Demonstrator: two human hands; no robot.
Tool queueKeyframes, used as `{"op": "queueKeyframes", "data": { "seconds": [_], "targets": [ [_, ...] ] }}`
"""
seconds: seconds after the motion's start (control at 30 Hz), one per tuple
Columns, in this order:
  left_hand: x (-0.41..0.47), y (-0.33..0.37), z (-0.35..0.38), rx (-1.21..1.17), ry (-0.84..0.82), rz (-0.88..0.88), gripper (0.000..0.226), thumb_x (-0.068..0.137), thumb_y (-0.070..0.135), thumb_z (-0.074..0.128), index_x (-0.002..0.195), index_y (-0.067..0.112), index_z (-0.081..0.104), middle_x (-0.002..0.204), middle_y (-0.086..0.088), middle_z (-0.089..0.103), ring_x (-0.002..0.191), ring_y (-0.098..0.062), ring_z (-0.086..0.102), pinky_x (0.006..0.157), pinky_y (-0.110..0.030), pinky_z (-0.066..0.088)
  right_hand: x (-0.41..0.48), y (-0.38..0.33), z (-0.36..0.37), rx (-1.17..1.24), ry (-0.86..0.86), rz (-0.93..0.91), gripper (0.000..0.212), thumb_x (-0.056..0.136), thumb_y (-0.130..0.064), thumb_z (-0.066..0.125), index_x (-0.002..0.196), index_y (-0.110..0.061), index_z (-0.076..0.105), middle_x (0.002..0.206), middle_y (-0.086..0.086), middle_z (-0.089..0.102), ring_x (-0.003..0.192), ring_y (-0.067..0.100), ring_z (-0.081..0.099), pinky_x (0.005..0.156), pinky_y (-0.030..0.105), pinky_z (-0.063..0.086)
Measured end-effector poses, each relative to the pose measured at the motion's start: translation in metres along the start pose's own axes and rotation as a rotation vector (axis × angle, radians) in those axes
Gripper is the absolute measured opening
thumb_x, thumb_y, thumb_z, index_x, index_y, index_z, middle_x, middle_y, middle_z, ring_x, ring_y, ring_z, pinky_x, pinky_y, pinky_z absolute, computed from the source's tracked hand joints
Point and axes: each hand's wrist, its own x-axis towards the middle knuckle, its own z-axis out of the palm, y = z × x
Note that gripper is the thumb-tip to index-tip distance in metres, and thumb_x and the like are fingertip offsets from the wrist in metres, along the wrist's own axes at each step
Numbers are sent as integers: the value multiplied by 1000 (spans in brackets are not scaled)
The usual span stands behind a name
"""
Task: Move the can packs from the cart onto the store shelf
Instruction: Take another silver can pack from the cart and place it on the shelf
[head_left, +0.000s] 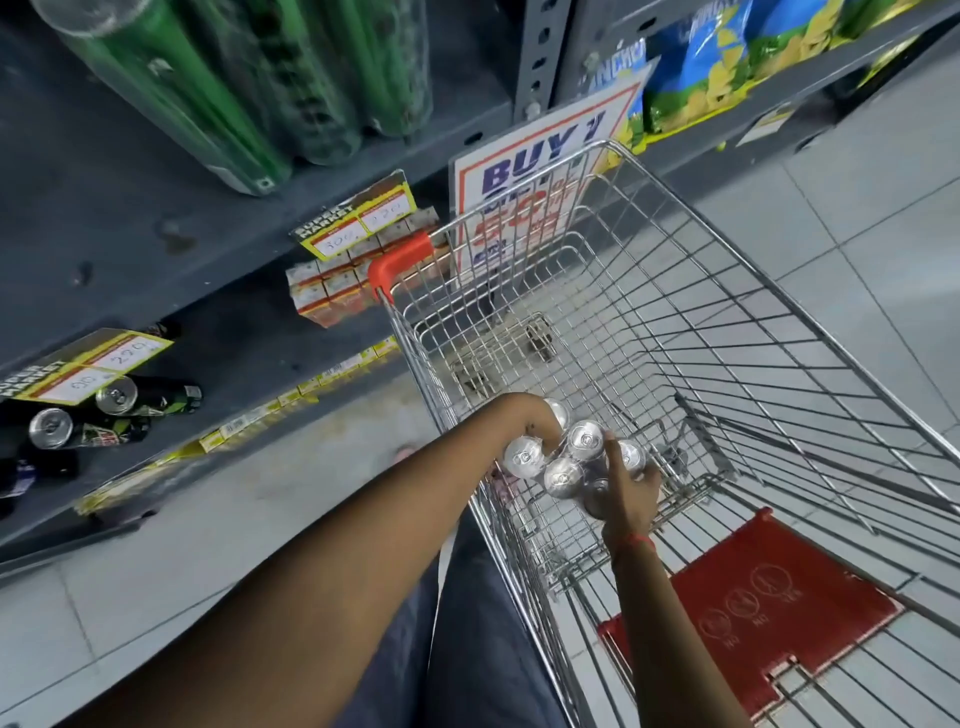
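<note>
A pack of silver-topped cans (569, 457) sits inside the wire cart (675, 291), near its left wall. My left hand (543, 423) reaches over the cart's rim and curls under the pack's far left side; its fingers are mostly hidden by the cans. My right hand (631, 493) grips the pack's near right side, with a finger lying across a can top. The grey store shelf (156, 244) stands to the left of the cart. Two loose cans (83, 415) lie on its lower level.
Green bottles (234, 88) fill the upper shelf. Small boxes (332, 286) stand by the cart's red corner bumper (397, 262). A "BUY 1" sign (540, 171) leans behind the cart. The red child-seat flap (753, 613) lies near me. Tiled floor runs between cart and shelf.
</note>
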Motion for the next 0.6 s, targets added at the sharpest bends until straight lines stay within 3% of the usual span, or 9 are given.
{"op": "queueKeyframes", "data": {
  "seconds": [0.1, 0.17, 0.27, 0.33, 0.4, 0.43, 0.5, 0.53, 0.6],
  "targets": [
    [-14, -2, -7, -25, 128, 85, 54, 86, 6, 59, 137, 0, 42, 127, -18, 54, 112, -32, 59, 79, -34, 56, -4, 3, 1, 14, 10, -54, 99, 68, -68, 76, 140, -9, 45, 133, 16, 58, 116, 37, 62, 98, 55, 53],
    [-25, -5, -12, -42, 250, 125, 45, 83, 13, 60, 126, 6, 49, 102, -10, 58, 95, -24, 59, 63, -25, 49, -16, -4, 7, 50, 20, -68, 114, 57, -79, 74, 142, -9, 45, 137, 17, 56, 117, 38, 61, 98, 57, 53],
    [-50, -10, -20, -157, 418, 214, 50, 82, 31, 56, 127, 10, 57, 121, -14, 66, 110, -28, 63, 75, -25, 46, -39, -30, 10, 56, 55, -114, 81, 79, -60, 72, 135, -5, 51, 133, 19, 60, 116, 36, 62, 100, 52, 53],
    [-75, -12, -27, -182, 556, 292, 46, 82, 37, 55, 122, 16, 65, 118, -15, 70, 107, -30, 66, 73, -27, 47, -51, -51, 11, 87, 64, -161, 67, 87, -51, 69, 132, -4, 55, 129, 20, 63, 110, 36, 65, 99, 51, 53],
    [-101, -19, -36, -231, 661, 373, 38, 83, 39, 56, 110, 16, 71, 89, -12, 74, 84, -28, 70, 66, -28, 51, -71, -77, 11, 74, 71, -254, 70, 88, -52, 67, 135, -2, 54, 129, 21, 63, 108, 36, 67, 94, 48, 56],
    [-113, -23, -40, -243, 710, 412, 31, 84, 39, 57, 90, 13, 72, 68, -6, 66, 67, -23, 65, 62, -27, 48, -83, -91, 10, 44, 76, -308, 73, 87, -56, 65, 136, -3, 54, 129, 21, 64, 105, 34, 69, 87, 43, 58],
    [-140, -32, -49, -279, 798, 459, 39, 84, 41, 55, 56, 15, 52, 50, 2, 44, 52, -19, 48, 60, -25, 43, -107, -120, 7, -23, 88, -435, 74, 87, -63, 61, 132, -4, 60, 125, 16, 67, 89, 22, 71, 72, 27, 54],
    [-155, -37, -54, -315, 841, 472, 43, 82, 45, 54, 51, 15, 46, 49, 2, 41, 53, -19, 46, 60, -25, 41, -121, -135, 5, -56, 100, -504, 78, 85, -68, 58, 132, -5, 62, 125, 14, 68, 89, 21, 70, 73, 26, 52],
    [-189, -51, -60, -369, 962, 506, 49, 77, 50, 51, 50, 10, 48, 52, -3, 43, 57, -20, 46, 55, -26, 35, -152, -166, 0, -129, 116, -628, 91, 76, -79, 52, 133, -9, 64, 126, 15, 70, 106, 28, 69, 92, 33, 52]
  ]
}}
